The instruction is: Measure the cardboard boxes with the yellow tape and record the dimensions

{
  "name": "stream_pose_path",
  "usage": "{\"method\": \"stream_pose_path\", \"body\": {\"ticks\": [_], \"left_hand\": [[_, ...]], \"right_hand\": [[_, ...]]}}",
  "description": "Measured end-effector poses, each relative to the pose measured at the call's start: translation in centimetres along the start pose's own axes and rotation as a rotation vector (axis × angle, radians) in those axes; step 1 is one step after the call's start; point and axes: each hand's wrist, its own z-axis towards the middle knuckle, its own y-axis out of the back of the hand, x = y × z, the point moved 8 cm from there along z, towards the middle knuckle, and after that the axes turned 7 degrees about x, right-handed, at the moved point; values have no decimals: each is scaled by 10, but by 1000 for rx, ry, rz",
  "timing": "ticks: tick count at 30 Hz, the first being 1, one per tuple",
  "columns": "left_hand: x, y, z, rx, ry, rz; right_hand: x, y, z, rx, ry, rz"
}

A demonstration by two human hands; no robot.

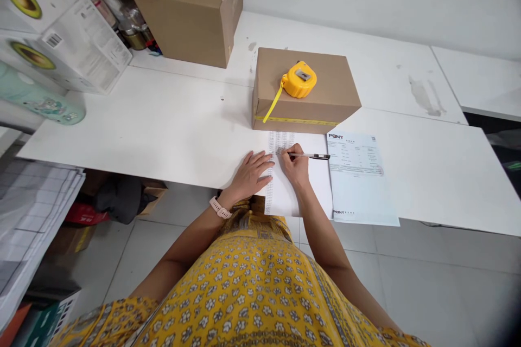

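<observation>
My right hand [296, 167] grips a pen [315, 156], its tip end over a white sheet of paper [283, 195] with columns of small print. Fingers spread, my left hand [251, 174] lies flat at the sheet's left edge, partly on the white table [183, 135]. To the right of the sheet is a pale blue printed form [362, 192] with a red stamp mark. Just beyond the papers stands a closed cardboard box [325, 78]. On its top rests a yellow tape measure [300, 80], its strap hanging toward the front edge.
Larger cardboard boxes [191, 16] are stacked at the back left against the wall. White cartons with avocado pictures [77, 43] and a mint-green bottle [44, 97] occupy the table's left end. Below, at the left, are a stack of large sheets [32, 222] and a dark bag [120, 195].
</observation>
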Motion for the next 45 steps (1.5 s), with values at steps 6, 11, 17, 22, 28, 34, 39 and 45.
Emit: {"method": "stream_pose_path", "body": {"ticks": [6,11,17,22,28,34,39,45], "left_hand": [[0,0,0,1,0,-4],[0,1,0,2,1,-1],[0,0,0,2,4,-6],[1,0,0,2,6,-7],[0,0,0,-9,0,2],[0,0,0,3,1,-3],[0,1,0,4,4,-8],[-1,2,0,7,6,-6]], "right_hand": [[-3,-1,0,-2,-13,15],[0,0,-2,-1,-3,10],[1,-1,-1,4,-6,16],[0,0,-1,0,-6,14],[0,0,-1,-3,-8,11],[-1,1,-1,-13,-10,9],[-2,0,0,-3,-3,18],[0,1,-1,-4,-24,20]]}}
